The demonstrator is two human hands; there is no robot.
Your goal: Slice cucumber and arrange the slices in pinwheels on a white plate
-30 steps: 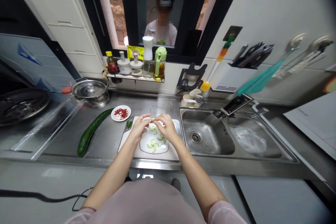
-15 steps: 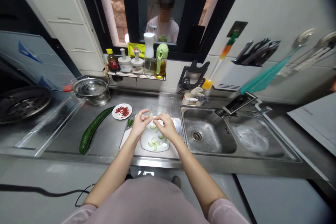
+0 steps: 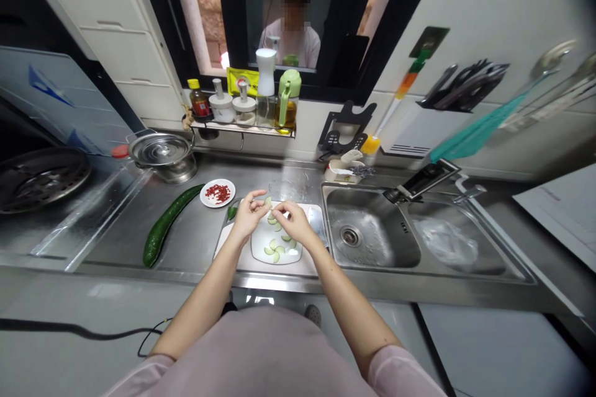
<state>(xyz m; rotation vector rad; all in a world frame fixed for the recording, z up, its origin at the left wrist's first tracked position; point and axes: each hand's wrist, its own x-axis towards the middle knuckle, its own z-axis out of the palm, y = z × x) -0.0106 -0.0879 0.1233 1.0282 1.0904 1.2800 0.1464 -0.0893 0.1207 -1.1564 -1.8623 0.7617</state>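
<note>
Over a white plate (image 3: 259, 250), my left hand (image 3: 249, 219) pinches a pale cucumber slice (image 3: 267, 200) at thumb and fingertips. My right hand (image 3: 294, 222) is close beside it, thumb and index finger pressed together near the same slice; what they hold, if anything, is too small to make out. Thin green-edged cucumber slices (image 3: 274, 250) lie fanned in small groups on the plate, partly covered by my hands. Under the plate is a cutting board (image 3: 311, 268). A dark green piece (image 3: 231, 213) sits by my left hand.
To the left lie a whole cucumber (image 3: 168, 223) and a small dish (image 3: 231, 198) of chopped red bits. A lidded metal pot (image 3: 173, 167) stands behind them. On the right is a sink (image 3: 372, 242) with a black faucet (image 3: 419, 181). A condiment rack (image 3: 242, 128) hangs behind.
The view has shifted slightly. Both hands stay close together above the plate, with only small finger movements; the slice is still at my left fingertips.
</note>
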